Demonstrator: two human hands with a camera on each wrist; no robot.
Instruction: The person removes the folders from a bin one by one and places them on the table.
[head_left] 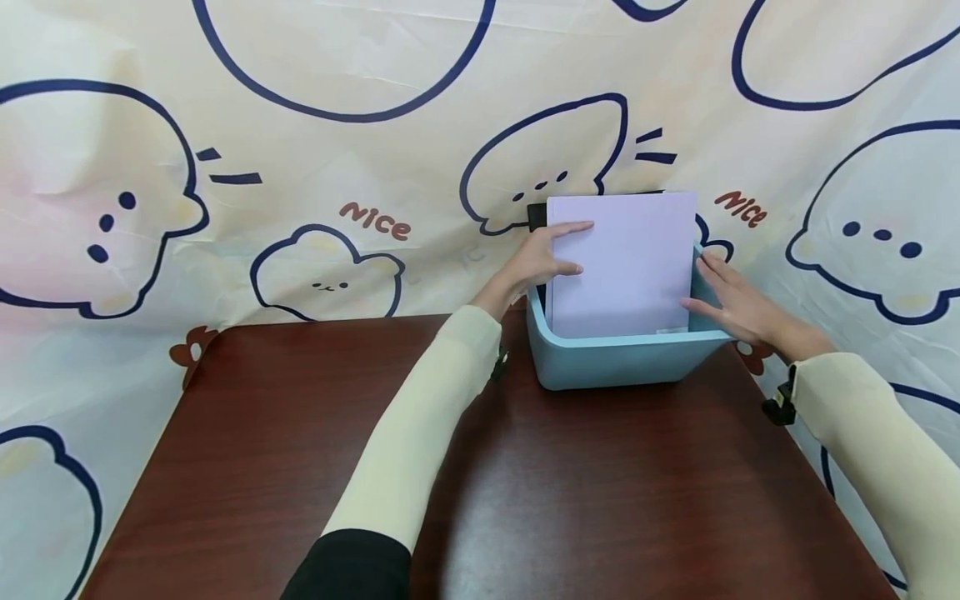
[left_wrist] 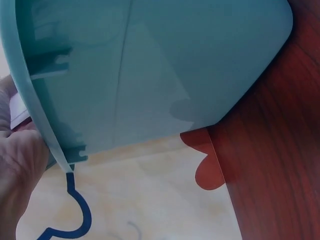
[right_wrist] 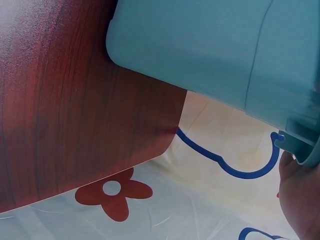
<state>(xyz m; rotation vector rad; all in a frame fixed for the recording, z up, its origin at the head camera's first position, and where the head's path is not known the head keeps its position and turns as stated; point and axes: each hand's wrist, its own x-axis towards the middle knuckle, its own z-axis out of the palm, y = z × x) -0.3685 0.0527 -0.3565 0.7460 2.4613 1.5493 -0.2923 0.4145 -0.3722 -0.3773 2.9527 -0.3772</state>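
Observation:
A light blue plastic bin (head_left: 611, 367) stands at the table's far edge, right of the middle. Inside it, upright and rising above the rim, are flat lilac sheets or folders (head_left: 630, 267), with something black (head_left: 537, 216) behind them. My left hand (head_left: 536, 258) reaches over the bin's left rim, its straight index finger and thumb lying against the front lilac face. At the right side, my right hand (head_left: 731, 300) has its fingers extended over the rim, the thumb close to the lilac edge. Both wrist views show mostly the bin's outer walls (left_wrist: 150, 65), with the hands partly cut off.
The dark red-brown wooden table (head_left: 600, 483) spreads in front of the bin. Behind it hangs a cream cloth (head_left: 420, 167) with blue cartoon outlines, close to the table's far edge. Wrist straps (head_left: 782, 400) show at the sleeves.

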